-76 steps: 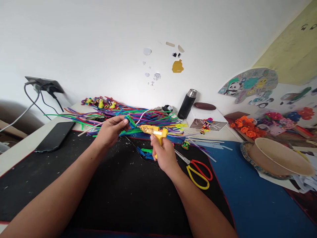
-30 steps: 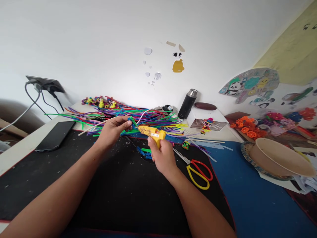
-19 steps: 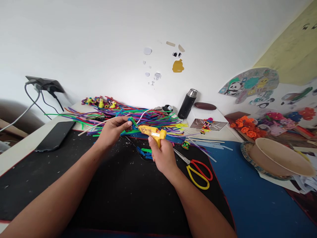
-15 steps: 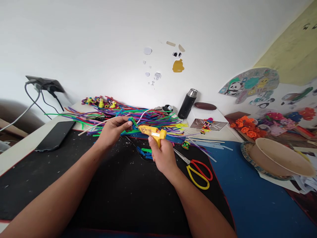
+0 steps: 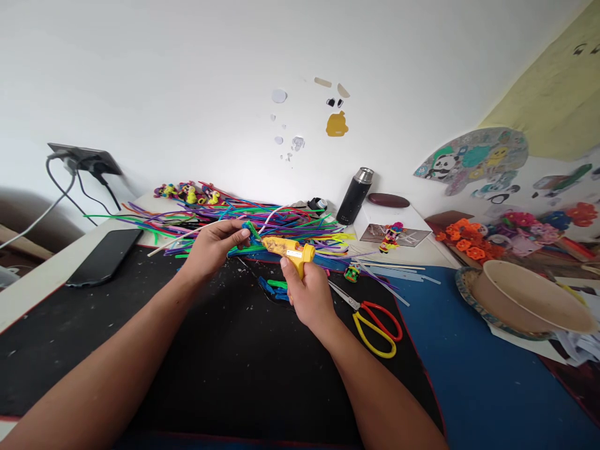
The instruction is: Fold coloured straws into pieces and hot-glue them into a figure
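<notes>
Between thumb and fingers, my left hand (image 5: 213, 245) pinches a small green and blue pipe-cleaner piece (image 5: 252, 231); part of it is hidden by the fingers. My right hand (image 5: 310, 294) is wrapped round the handle of a yellow hot glue gun (image 5: 287, 248). The gun's nozzle points left, at or very near the piece; whether it touches I cannot tell. Below the gun, several short blue and green pipe-cleaner pieces (image 5: 276, 289) lie on the black mat (image 5: 225, 375). Scissors (image 5: 375, 319) with one red and one yellow handle lie right of my right hand.
A heap of colourful pipe cleaners (image 5: 290, 219) spreads behind my hands. A black flask (image 5: 355, 197) stands by the wall, near a small doll figure (image 5: 390, 237). A phone (image 5: 105, 257) lies at left, a beige basin (image 5: 534, 297) sits at right, and a power strip (image 5: 87, 157) is on the wall.
</notes>
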`<state>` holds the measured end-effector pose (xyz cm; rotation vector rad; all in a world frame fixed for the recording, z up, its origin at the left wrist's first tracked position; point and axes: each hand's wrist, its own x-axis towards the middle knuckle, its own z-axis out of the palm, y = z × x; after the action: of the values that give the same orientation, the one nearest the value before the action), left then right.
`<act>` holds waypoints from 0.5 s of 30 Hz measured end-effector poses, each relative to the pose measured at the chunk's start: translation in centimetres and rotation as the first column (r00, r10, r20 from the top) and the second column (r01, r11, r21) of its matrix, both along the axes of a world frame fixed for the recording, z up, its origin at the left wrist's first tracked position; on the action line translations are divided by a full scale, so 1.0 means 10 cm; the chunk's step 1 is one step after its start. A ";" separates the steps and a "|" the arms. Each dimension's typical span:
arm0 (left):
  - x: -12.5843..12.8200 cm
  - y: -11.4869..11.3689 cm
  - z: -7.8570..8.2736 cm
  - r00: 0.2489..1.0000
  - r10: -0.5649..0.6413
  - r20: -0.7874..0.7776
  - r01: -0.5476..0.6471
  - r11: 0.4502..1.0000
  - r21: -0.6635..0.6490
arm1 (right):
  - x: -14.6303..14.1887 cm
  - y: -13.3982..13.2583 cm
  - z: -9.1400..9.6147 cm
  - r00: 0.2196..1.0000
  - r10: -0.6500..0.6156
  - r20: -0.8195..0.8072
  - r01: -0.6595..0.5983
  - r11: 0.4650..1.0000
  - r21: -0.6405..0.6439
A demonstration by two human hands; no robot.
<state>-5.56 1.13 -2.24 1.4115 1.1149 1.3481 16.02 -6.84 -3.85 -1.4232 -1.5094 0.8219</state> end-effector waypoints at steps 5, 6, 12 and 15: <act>-0.04 0.03 -0.05 1.000 -0.012 0.017 0.012 1.000 0.026 | 0.00 0.00 0.00 1.000 0.005 0.003 -0.005 1.000 -0.014; -0.05 0.03 -0.06 1.000 -0.011 0.021 0.011 1.000 0.030 | 0.00 0.00 0.00 1.000 0.005 0.004 -0.005 1.000 -0.015; -0.04 0.03 -0.07 0.999 0.004 0.053 -0.006 0.999 0.045 | 0.00 0.00 0.00 1.000 -0.001 0.011 0.001 1.000 -0.006; -0.03 0.03 -0.05 0.997 0.001 0.080 -0.004 0.999 0.040 | 0.00 0.00 0.01 1.000 0.005 0.017 -0.005 1.000 -0.007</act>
<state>-5.88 1.44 -2.78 1.3732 1.0427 1.4235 16.07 -6.87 -3.76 -1.4354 -1.5248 0.8204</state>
